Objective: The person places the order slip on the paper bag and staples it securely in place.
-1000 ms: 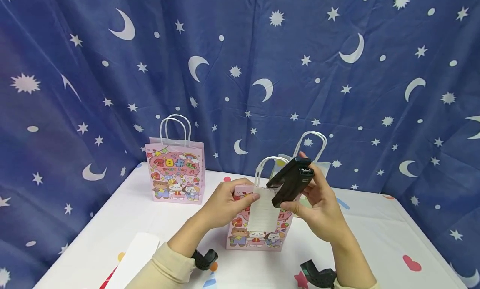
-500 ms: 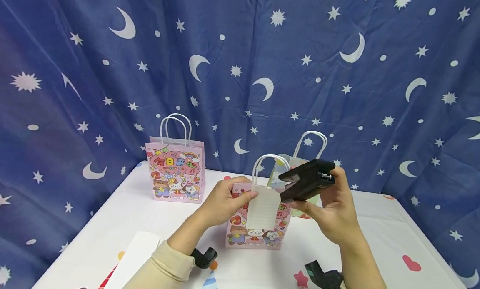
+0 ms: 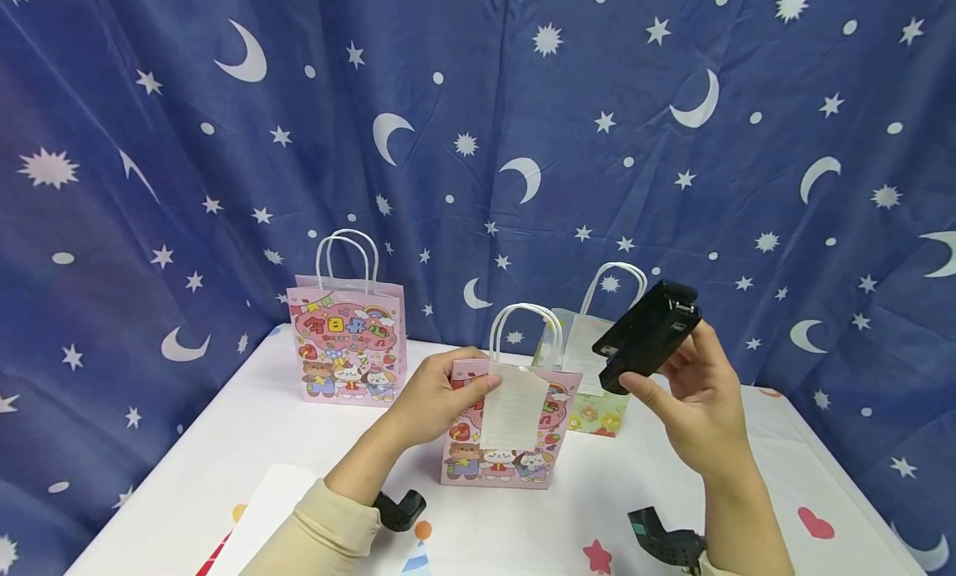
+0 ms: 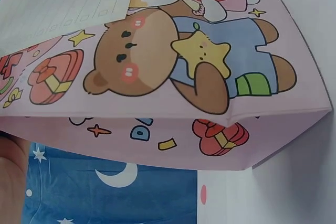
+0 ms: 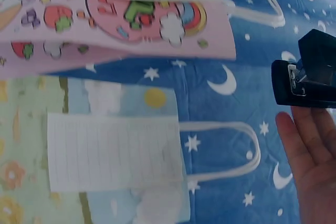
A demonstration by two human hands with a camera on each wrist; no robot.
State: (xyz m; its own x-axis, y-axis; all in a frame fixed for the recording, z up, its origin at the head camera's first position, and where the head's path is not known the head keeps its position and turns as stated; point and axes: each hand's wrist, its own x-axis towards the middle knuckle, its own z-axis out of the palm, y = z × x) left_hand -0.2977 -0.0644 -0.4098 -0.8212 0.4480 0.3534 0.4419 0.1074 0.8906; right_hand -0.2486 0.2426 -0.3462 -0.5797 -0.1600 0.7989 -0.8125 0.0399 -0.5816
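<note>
A pink paper gift bag (image 3: 463, 468) with cartoon animals stands upright near the table's middle. My left hand (image 3: 433, 402) pinches its top left edge, thumb in front beside a lined slip of paper (image 3: 514, 410) that hangs over the bag's front. In the left wrist view, the printed bear (image 4: 139, 51) fills much of the picture. My right hand (image 3: 702, 410) holds a black stapler (image 3: 646, 335) in the air, right of the bag and apart from the paper. The stapler's mouth (image 5: 296, 80) faces the bags in the right wrist view.
A green-and-blue gift bag (image 3: 597, 418) with its own lined slip (image 3: 586, 352) stands behind, to the right. Another pink bag (image 3: 351, 344) stands at the back left. A white sheet (image 3: 269, 510) lies front left. A starry blue curtain (image 3: 478, 144) hangs behind the table.
My right hand has drawn the stapler to the right, off the bag's paper slip, and lifted it. The pink bag has shifted slightly left, with my left hand still holding it.
</note>
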